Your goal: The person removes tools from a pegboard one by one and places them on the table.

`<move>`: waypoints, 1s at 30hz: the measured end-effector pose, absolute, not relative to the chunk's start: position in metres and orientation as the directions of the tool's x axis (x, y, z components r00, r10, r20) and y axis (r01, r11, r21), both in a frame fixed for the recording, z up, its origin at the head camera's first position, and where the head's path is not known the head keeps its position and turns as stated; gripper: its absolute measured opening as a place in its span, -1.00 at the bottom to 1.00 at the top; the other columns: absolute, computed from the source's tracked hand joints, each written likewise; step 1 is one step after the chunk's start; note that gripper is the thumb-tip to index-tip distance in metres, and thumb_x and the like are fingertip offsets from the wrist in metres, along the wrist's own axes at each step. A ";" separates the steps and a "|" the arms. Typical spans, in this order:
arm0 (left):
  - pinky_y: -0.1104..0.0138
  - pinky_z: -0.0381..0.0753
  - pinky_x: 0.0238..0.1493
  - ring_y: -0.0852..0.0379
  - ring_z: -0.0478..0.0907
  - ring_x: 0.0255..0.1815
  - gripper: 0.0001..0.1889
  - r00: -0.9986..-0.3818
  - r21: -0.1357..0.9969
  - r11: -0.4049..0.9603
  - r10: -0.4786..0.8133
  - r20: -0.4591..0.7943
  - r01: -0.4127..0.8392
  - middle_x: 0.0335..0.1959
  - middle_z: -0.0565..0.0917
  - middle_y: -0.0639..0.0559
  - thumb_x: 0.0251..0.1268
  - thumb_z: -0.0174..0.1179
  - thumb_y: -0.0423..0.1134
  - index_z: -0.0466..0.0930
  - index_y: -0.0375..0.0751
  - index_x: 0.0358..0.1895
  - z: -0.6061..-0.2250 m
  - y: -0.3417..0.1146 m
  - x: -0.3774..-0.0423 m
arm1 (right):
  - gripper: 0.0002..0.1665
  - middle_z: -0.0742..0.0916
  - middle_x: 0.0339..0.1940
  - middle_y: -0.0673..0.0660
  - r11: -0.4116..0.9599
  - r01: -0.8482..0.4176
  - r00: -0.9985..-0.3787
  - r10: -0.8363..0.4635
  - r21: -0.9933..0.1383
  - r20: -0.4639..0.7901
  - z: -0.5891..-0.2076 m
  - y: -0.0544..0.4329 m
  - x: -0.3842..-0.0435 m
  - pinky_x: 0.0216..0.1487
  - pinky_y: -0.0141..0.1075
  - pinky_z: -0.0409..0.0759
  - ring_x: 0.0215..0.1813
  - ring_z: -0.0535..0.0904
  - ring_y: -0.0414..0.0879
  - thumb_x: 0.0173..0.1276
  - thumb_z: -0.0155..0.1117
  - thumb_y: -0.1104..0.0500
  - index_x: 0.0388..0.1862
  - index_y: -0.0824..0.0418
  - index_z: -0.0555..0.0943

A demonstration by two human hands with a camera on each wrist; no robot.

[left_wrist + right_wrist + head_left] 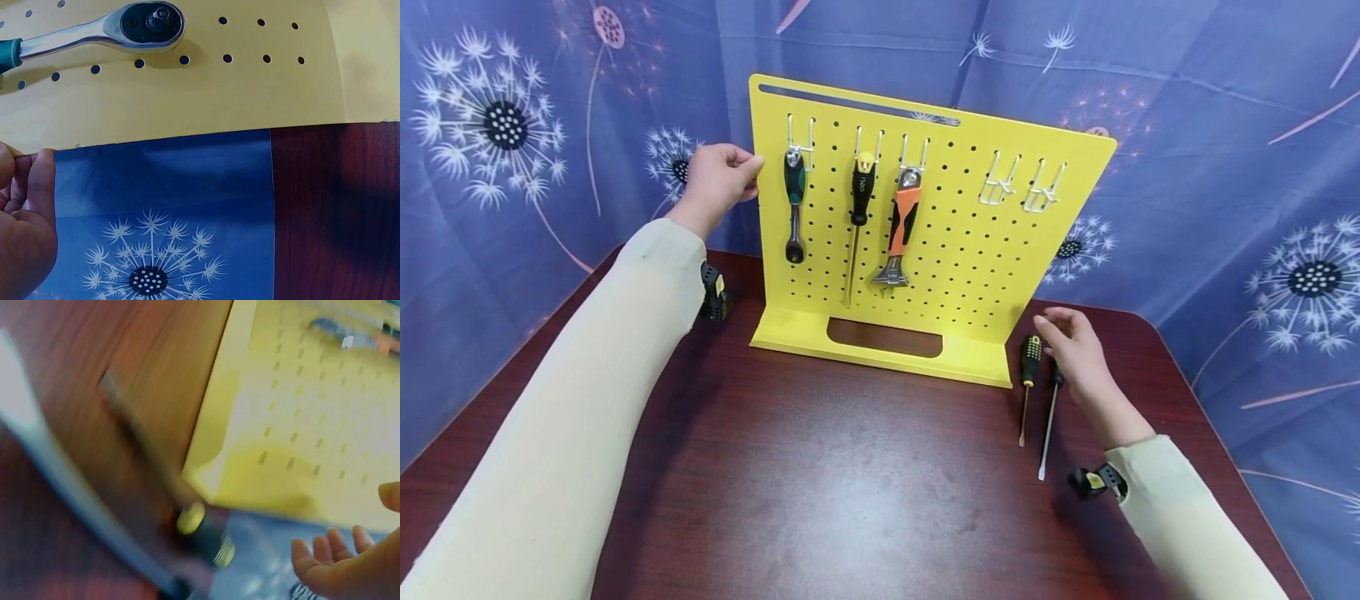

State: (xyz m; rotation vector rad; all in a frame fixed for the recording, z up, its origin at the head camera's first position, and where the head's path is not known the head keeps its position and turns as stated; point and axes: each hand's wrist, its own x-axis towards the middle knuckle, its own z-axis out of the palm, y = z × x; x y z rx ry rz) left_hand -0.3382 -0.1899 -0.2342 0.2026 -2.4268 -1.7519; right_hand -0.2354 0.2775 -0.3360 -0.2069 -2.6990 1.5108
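A yellow pegboard (970, 242) stands upright on the table. My left hand (718, 183) pinches its upper left edge, thumb and fingers meeting at the rim in the left wrist view. A ratchet wrench (794, 204), a black-and-yellow screwdriver (861, 200) and an orange-handled adjustable wrench (902, 225) hang from its hooks. My right hand (1078, 350), fingers loosely bent with nothing between them, hovers near the board's lower right corner. Beside it lie a screwdriver with a yellow-dotted handle (1031, 367) and a long screwdriver (1051, 421), whose handle the hand partly hides in the head view.
Two bare white hooks (998, 183) sit at the board's upper right. The dark red table (820, 467) spreads out in front of the base. A blue curtain (1247, 125) with dandelion prints hangs behind and at both sides.
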 end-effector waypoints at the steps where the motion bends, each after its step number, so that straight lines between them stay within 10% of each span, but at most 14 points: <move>1: 0.66 0.64 -0.34 0.38 0.55 -0.36 -0.63 -0.981 0.951 0.309 -0.190 0.036 -0.025 -0.24 0.54 0.20 0.55 0.14 -0.13 0.61 -0.30 0.20 -0.234 -0.190 -0.338 | -0.32 0.45 0.39 0.21 0.505 0.063 -0.994 0.106 -0.861 -0.010 -0.333 0.270 -0.234 0.04 -0.55 0.50 0.00 0.36 -0.53 0.66 -0.02 -0.02 0.53 0.38 0.19; 10: 0.67 0.62 -0.35 0.38 0.55 -0.36 -0.64 -0.980 0.947 0.320 -0.196 0.038 -0.027 -0.26 0.53 0.22 0.56 0.12 -0.14 0.60 -0.31 0.20 -0.233 -0.189 -0.337 | -0.34 0.43 0.49 0.28 0.335 -0.090 -0.994 -0.092 -0.938 0.062 -0.323 0.219 -0.238 0.22 -0.51 0.48 0.21 0.44 -0.42 0.64 0.04 0.13 0.59 0.32 0.20; 17: 0.67 0.63 -0.34 0.38 0.55 -0.37 -0.64 -0.982 0.946 0.322 -0.188 0.035 -0.028 -0.25 0.53 0.22 0.56 0.12 -0.14 0.60 -0.31 0.20 -0.233 -0.189 -0.335 | -0.28 0.31 0.65 0.24 0.260 -0.092 -0.964 -0.264 -0.961 0.021 -0.320 0.192 -0.252 0.64 0.04 0.29 0.63 0.24 0.12 0.63 0.05 0.17 0.66 0.23 0.10; 30: 0.68 0.62 -0.34 0.37 0.55 -0.33 -0.65 -0.981 0.943 0.332 -0.191 0.032 -0.034 -0.22 0.52 0.22 0.57 0.11 -0.13 0.61 -0.29 0.20 -0.232 -0.188 -0.334 | -0.19 0.28 0.68 0.13 0.174 -0.089 -0.946 -0.323 -0.981 0.028 -0.306 0.151 -0.276 0.71 0.01 0.20 0.68 0.17 0.07 0.57 0.14 0.16 0.68 0.14 0.07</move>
